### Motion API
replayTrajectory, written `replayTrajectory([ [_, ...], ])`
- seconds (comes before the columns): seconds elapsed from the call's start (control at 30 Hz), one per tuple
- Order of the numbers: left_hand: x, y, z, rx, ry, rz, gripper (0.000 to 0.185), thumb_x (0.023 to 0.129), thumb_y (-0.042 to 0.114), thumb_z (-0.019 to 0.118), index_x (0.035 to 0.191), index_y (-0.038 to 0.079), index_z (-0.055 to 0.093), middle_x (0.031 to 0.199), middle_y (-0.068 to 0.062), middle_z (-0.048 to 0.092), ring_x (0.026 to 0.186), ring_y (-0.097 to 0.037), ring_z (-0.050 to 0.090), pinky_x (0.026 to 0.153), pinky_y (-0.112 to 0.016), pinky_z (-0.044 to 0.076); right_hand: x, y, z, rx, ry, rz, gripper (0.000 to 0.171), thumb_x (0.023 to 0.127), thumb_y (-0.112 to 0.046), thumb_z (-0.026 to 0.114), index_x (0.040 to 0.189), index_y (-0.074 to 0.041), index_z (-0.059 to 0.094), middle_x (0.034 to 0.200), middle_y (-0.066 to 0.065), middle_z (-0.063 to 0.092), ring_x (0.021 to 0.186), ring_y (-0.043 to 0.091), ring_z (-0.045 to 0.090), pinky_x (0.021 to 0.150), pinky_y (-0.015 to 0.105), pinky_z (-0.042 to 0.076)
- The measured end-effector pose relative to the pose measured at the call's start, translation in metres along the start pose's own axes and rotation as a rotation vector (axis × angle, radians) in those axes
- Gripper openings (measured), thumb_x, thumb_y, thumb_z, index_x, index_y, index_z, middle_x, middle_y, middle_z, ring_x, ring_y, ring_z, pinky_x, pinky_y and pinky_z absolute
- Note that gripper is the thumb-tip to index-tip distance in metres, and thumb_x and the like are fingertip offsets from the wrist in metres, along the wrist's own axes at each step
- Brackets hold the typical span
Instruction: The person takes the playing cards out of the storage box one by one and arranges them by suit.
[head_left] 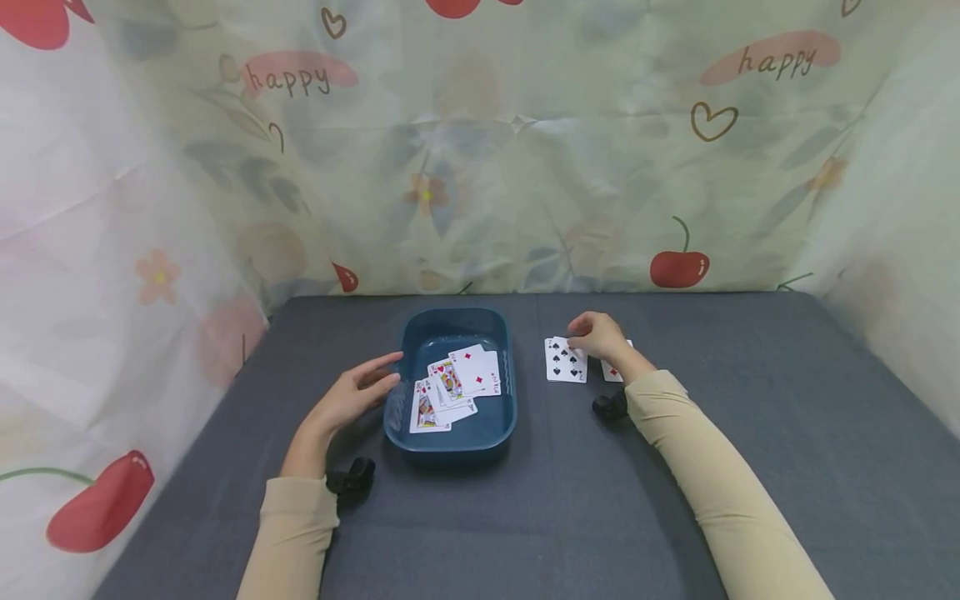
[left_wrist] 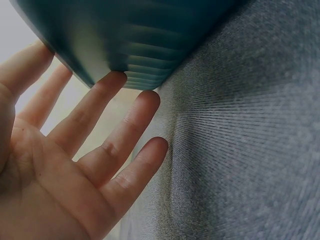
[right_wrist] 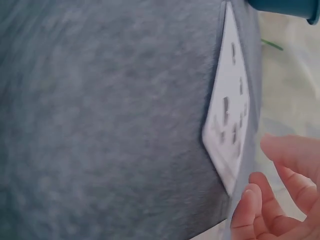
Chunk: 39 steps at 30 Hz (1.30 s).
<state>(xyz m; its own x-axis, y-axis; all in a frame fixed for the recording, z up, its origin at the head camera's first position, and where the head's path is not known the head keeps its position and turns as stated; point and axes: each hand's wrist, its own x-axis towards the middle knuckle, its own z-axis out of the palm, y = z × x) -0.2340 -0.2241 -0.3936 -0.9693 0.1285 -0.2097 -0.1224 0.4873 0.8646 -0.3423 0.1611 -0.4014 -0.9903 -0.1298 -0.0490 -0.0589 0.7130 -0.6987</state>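
A dark blue tray stands left of centre with several overlapping playing cards inside, diamonds and face cards among them. My left hand is at its left side, fingers spread and fairly straight; in the left wrist view, fingertips touch the tray's outer wall. To the right of the tray a spades card lies face up on the cloth. Over its right edge hovers my right hand, fingers loosely bent, with nothing visible between them. A diamond card is partly hidden beneath that hand.
Dark grey cloth covers the table. A patterned curtain closes off the back and both sides. Black wrist cameras are strapped under each wrist, close to the tabletop.
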Motion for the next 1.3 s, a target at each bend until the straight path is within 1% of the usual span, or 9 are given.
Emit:
replayTrajectory([
  [0.2, 0.0, 0.0, 0.0, 0.002, 0.001, 0.002, 0.054, 0.092, 0.039, 0.056, 0.142, 0.028, 0.038, 0.149, -0.011, 0.036, 0.133, -0.032, 0.042, 0.108, -0.049, 0.037, -0.005, -0.013, -0.004, 0.037, -0.009, -0.056, 0.028, 0.088, -0.011, 0.059, 0.112, 0.003, 0.058, 0.118, 0.024, 0.059, 0.112, 0.035, 0.055, 0.091, 0.043, 0.047],
  [0.4, 0.0, -0.001, 0.0, 0.003, 0.001, 0.01, 0.054, 0.092, 0.038, 0.056, 0.142, 0.028, 0.038, 0.15, -0.011, 0.035, 0.133, -0.031, 0.042, 0.108, -0.049, 0.037, -0.011, -0.035, -0.004, 0.074, -0.074, -0.13, 0.028, 0.091, -0.015, 0.057, 0.114, 0.002, 0.058, 0.119, 0.023, 0.058, 0.113, 0.035, 0.054, 0.092, 0.044, 0.047],
  [0.53, 0.0, -0.001, 0.0, 0.011, 0.003, 0.013, 0.054, 0.092, 0.038, 0.055, 0.143, 0.028, 0.037, 0.15, -0.011, 0.035, 0.133, -0.031, 0.042, 0.108, -0.049, 0.037, -0.014, -0.051, 0.0, 0.091, -0.104, -0.197, 0.027, 0.091, -0.015, 0.058, 0.113, 0.001, 0.059, 0.117, 0.021, 0.06, 0.111, 0.033, 0.056, 0.091, 0.042, 0.048],
  [0.63, 0.001, -0.001, 0.0, 0.011, 0.004, 0.014, 0.054, 0.092, 0.038, 0.056, 0.142, 0.028, 0.038, 0.15, -0.011, 0.036, 0.133, -0.031, 0.042, 0.108, -0.049, 0.037, -0.017, -0.063, 0.004, 0.116, -0.122, -0.229, 0.027, 0.09, -0.016, 0.06, 0.112, -0.001, 0.06, 0.115, 0.019, 0.061, 0.108, 0.031, 0.058, 0.088, 0.039, 0.049],
  [0.77, 0.001, -0.002, 0.0, 0.015, 0.0, 0.022, 0.055, 0.093, 0.039, 0.055, 0.143, 0.027, 0.037, 0.15, -0.012, 0.035, 0.133, -0.032, 0.042, 0.108, -0.049, 0.037, -0.02, -0.081, 0.01, 0.155, -0.156, -0.238, 0.027, 0.089, -0.018, 0.061, 0.112, -0.003, 0.061, 0.113, 0.015, 0.062, 0.106, 0.028, 0.058, 0.085, 0.036, 0.049],
  [0.93, 0.001, -0.001, 0.0, 0.018, 0.0, 0.014, 0.054, 0.093, 0.04, 0.055, 0.143, 0.028, 0.037, 0.15, -0.011, 0.035, 0.133, -0.032, 0.041, 0.108, -0.049, 0.037, -0.021, -0.105, 0.019, 0.181, -0.193, -0.277, 0.026, 0.089, -0.016, 0.062, 0.111, -0.003, 0.061, 0.112, 0.015, 0.062, 0.107, 0.027, 0.058, 0.09, 0.038, 0.049],
  [1.07, 0.001, -0.001, 0.0, 0.014, 0.0, 0.012, 0.054, 0.092, 0.04, 0.055, 0.142, 0.029, 0.038, 0.15, -0.01, 0.035, 0.134, -0.031, 0.041, 0.108, -0.049, 0.037, -0.02, -0.123, 0.028, 0.163, -0.2, -0.304, 0.023, 0.088, -0.015, 0.062, 0.109, -0.004, 0.062, 0.111, 0.014, 0.064, 0.105, 0.026, 0.059, 0.091, 0.037, 0.05],
  [1.2, 0.001, -0.001, 0.0, 0.013, 0.0, 0.02, 0.054, 0.092, 0.038, 0.055, 0.142, 0.028, 0.038, 0.15, -0.01, 0.036, 0.133, -0.031, 0.042, 0.108, -0.049, 0.037, -0.018, -0.138, 0.039, 0.136, -0.197, -0.341, 0.023, 0.088, -0.015, 0.063, 0.108, -0.003, 0.062, 0.108, 0.015, 0.065, 0.101, 0.026, 0.06, 0.086, 0.034, 0.051],
  [1.3, 0.001, -0.001, 0.0, 0.016, 0.0, 0.017, 0.054, 0.092, 0.038, 0.055, 0.142, 0.028, 0.038, 0.149, -0.011, 0.037, 0.132, -0.032, 0.043, 0.107, -0.049, 0.038, -0.016, -0.147, 0.049, 0.138, -0.195, -0.338, 0.023, 0.088, -0.014, 0.063, 0.108, -0.003, 0.063, 0.108, 0.015, 0.065, 0.1, 0.025, 0.061, 0.084, 0.032, 0.051],
])
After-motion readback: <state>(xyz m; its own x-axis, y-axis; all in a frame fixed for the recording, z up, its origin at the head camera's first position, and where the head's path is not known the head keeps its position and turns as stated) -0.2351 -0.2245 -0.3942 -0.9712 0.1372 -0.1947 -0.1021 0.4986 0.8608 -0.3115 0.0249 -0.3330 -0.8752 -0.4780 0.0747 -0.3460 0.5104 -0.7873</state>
